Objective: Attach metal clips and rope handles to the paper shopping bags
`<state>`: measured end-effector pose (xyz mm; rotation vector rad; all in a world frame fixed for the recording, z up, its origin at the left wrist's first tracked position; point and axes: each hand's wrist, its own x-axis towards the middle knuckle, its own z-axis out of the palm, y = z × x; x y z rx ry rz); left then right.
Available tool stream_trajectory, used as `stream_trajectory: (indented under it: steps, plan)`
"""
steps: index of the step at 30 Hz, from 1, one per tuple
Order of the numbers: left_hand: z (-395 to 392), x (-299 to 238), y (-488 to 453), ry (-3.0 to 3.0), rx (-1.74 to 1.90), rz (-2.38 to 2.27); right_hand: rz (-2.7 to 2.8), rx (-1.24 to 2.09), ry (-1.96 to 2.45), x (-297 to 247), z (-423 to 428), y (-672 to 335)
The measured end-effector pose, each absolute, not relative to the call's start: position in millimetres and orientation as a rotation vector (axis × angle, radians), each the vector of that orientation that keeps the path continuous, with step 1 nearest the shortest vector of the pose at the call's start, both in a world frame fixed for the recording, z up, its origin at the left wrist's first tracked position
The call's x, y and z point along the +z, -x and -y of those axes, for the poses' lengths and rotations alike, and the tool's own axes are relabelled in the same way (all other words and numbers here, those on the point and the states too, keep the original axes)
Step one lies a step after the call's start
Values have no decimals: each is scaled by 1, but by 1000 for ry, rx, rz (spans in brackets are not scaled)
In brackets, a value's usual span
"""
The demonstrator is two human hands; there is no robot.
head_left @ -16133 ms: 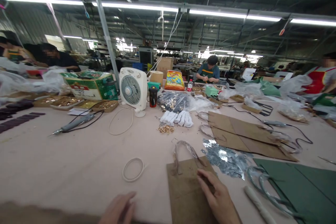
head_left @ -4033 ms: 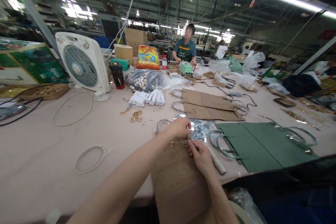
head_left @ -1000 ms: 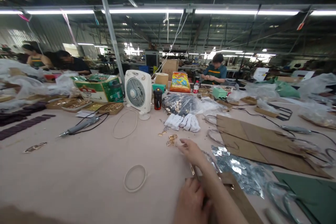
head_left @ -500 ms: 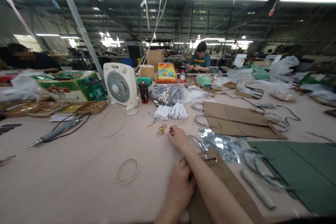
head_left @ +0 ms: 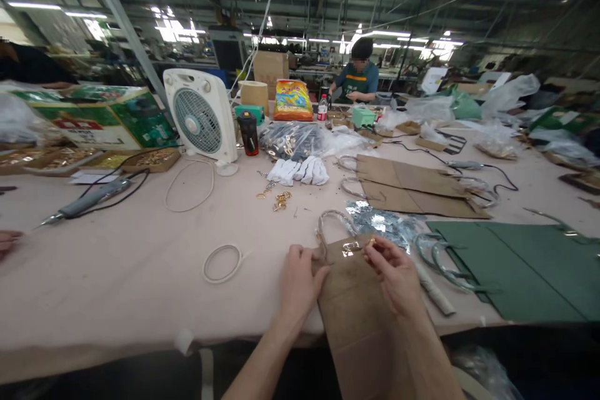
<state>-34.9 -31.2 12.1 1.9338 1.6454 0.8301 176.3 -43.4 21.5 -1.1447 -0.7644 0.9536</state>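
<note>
A tan leather bag piece [head_left: 356, 306] with wrapped handles lies at the table's near edge and hangs over it. My left hand [head_left: 297, 281] rests on its left edge, fingers bent over it. My right hand [head_left: 396, 275] pinches a small gold clasp [head_left: 370, 242] at the bag's top, beside a gold fitting [head_left: 349, 249] on the leather. A little heap of gold clasps [head_left: 280, 200] lies farther out on the table.
Green bag pieces [head_left: 510, 262] lie to the right, more tan pieces [head_left: 412, 187] behind. A white fan [head_left: 201, 114], white gloves [head_left: 300, 170], a white ring [head_left: 222, 262], a corded tool [head_left: 87, 200] and boxes stand around. A person in green [head_left: 359, 78] sits across. Another person's fingers [head_left: 8, 240] show at far left.
My right hand has drawn back from the heap of gold clasps to the bag's top, with a clasp in its fingers. My left hand stays on the bag's left edge. The view dropped lower.
</note>
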Motion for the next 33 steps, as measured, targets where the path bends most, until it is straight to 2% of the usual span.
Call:
stream_trajectory:
  steps: [6, 12, 15, 19, 21, 25, 29, 33]
  plan:
    - [32, 18, 10, -2048, 803, -1718, 801, 920, 1252, -13, 67, -175]
    - [22, 20, 4, -1983, 757, -1773, 826, 875, 1237, -15, 65, -174]
    - [19, 19, 3, -1871, 897, -1725, 814, 848, 1242, -15, 67, -174]
    - [22, 8, -5, -1512, 1311, -1543, 768, 773, 1255, -18, 69, -180]
    - [23, 1, -11, -1234, 1385, -1470, 766, 731, 1280, -17, 70, -184]
    - [21, -3, -20, -853, 1329, -1226, 827, 696, 1304, -9, 73, -189]
    - [20, 8, -28, -859, 1146, -891, 929, 681, 1311, 0, 74, -187]
    - [19, 12, -36, -864, 1175, -801, 974, 618, 1355, 3, 74, -183]
